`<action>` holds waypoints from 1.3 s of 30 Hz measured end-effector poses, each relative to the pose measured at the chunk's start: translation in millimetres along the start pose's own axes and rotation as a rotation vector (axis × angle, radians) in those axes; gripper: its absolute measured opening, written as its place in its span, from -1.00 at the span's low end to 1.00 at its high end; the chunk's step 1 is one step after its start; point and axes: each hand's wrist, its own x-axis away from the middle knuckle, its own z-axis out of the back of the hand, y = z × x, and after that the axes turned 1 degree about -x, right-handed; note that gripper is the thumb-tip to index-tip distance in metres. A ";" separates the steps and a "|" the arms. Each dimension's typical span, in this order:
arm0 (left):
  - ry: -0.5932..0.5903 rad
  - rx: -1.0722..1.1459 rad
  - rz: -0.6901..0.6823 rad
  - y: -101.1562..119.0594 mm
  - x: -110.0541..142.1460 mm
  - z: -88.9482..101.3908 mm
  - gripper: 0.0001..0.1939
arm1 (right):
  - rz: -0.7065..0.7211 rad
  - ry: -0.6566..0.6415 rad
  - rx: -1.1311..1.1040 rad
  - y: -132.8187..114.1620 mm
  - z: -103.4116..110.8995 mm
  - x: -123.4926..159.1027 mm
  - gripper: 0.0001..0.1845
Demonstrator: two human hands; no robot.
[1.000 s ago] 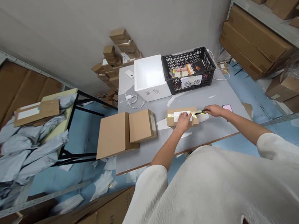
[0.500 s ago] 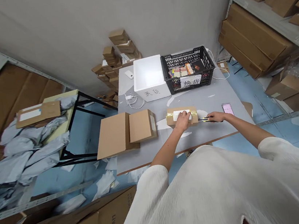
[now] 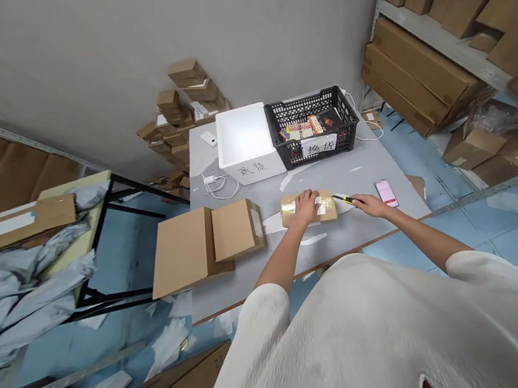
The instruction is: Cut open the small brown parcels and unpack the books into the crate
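A small taped cardboard parcel (image 3: 325, 209) with a white label lies on the grey table (image 3: 333, 175). My left hand (image 3: 307, 205) lies flat on top of it, fingers spread. My right hand (image 3: 371, 204) is closed round a yellow and black utility knife (image 3: 344, 199), whose tip touches the parcel's right end.
A pink phone (image 3: 386, 193) lies just right of my right hand. Behind stand a white foam box (image 3: 247, 144) and a black crate (image 3: 311, 126) of books. Two flat cardboard boxes (image 3: 208, 244) sit at the left. Shelves of cartons flank both sides; small boxes (image 3: 181, 112) pile against the wall.
My right hand drew the knife out to the right of the parcel, then brought its tip back to the parcel's right end. The left hand stayed on the parcel. The view shifted right.
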 end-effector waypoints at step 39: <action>-0.049 -0.189 -0.232 -3.4 -11.9 -24.9 -0.40 | -0.051 0.066 0.404 -9.1 -33.4 -10.1 -0.48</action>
